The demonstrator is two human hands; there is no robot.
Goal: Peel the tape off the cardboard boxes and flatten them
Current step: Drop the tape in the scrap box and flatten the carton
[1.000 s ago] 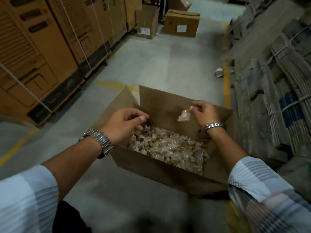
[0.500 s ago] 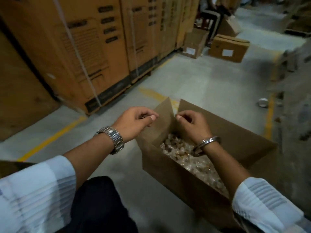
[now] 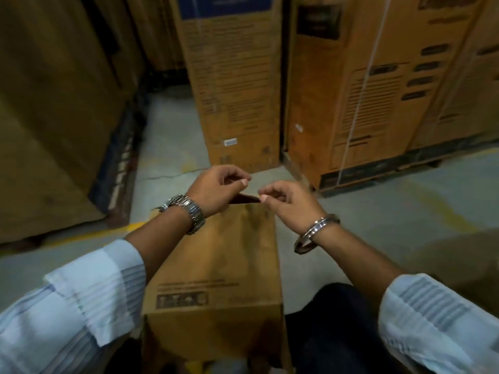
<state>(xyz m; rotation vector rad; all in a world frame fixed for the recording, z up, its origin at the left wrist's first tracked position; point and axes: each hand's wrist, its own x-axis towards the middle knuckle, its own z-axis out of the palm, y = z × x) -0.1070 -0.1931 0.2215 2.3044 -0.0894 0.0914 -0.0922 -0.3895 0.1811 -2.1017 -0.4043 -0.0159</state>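
Both hands are up over the far top edge of the cardboard box (image 3: pixel 216 265). The left hand (image 3: pixel 218 188) and right hand (image 3: pixel 287 202) are almost meeting, each with fingers curled and thumb tip pressed to forefinger like a pinch. Honestly can't tell if there's any tape between them, nothing shows.

What's changed: a second ago the right hand was holding a crumpled scrap of clear tape over an open box heaped with tape scraps. Now that scrap is out of sight, the view has swung round to the left, and the box sits straight ahead on the floor (image 3: pixel 378 211) between the forearms. Its printed side faces up at me and the inside is hidden. My guess is that bit got dropped in and the fingers are just rubbing off sticky leftovers, so this strip is done. The box is still standing, not flattened.

Count:
- two hands
- one box up close
- one watch (image 3: pixel 186 211) on the left wrist
- one bangle (image 3: pixel 316 233) on the right wrist
- at least three big printed cartons behind: left carton (image 3: pixel 48 117), middle carton (image 3: pixel 232 85), right carton (image 3: pixel 364 90)
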